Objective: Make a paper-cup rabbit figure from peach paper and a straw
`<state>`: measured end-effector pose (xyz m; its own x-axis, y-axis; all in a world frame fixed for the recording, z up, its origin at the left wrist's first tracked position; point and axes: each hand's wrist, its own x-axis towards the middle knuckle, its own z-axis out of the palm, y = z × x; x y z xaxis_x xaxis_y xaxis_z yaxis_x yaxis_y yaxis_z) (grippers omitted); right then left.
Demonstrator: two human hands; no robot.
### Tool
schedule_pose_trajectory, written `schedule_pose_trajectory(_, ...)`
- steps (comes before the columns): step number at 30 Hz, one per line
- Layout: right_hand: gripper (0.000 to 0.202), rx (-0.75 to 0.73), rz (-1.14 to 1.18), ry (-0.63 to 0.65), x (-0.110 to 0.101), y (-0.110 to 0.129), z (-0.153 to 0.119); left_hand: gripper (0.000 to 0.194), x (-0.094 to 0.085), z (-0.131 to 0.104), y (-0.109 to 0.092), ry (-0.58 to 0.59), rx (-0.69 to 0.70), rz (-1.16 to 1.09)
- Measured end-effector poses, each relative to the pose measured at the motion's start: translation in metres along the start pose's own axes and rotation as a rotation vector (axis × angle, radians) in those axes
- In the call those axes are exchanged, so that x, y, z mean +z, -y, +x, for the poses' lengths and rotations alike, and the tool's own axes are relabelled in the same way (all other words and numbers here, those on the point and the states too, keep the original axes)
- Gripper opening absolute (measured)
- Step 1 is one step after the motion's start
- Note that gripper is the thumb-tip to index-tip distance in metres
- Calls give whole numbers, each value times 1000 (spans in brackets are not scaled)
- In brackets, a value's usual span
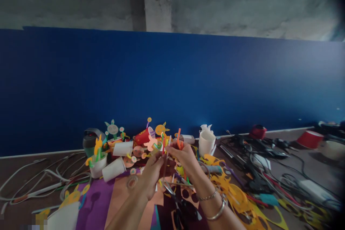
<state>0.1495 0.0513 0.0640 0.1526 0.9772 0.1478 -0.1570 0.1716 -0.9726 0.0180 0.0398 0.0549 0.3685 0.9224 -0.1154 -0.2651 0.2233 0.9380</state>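
Note:
Near the middle of the table, my left hand (152, 172) is closed around a small bunch of drinking straws (163, 144), with red, yellow and white ones sticking up. Close beside it, my right hand (185, 156) has its fingers pinched at the bunch. An orange bent straw (179, 134) rises from the right hand. A pink paper cutout (151, 143) shows just behind the left fingers. Below the hands lie black-handled scissors (187, 210) on coloured paper. A roll of clear tape (132, 182) rests left of my left wrist.
White paper cups (114, 169) lie tipped at the left, near a cup (98, 165) holding paper figures. A red cup (144, 136) lies behind. Yellow paper scraps (233, 194) spread rightward. Black cables (258, 161) and white cords (51, 176) cover both sides. A blue wall (172, 79) stands behind.

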Motion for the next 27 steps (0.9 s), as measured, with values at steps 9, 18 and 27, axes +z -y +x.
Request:
schedule_pose_trajectory(9, 23, -38, -14, 21, -5, 2, 0, 24, -2, 2, 5, 82, -3, -23)
schedule_pose_trajectory(18, 35, -16, -22, 110, -8, 6, -1, 23, -1, 1, 5, 79, 12, -86)
schedule_pose_trajectory(27, 29, 106, -126, 103, -7, 12, -4, 17, 9, -4, 6, -12, -18, -65)
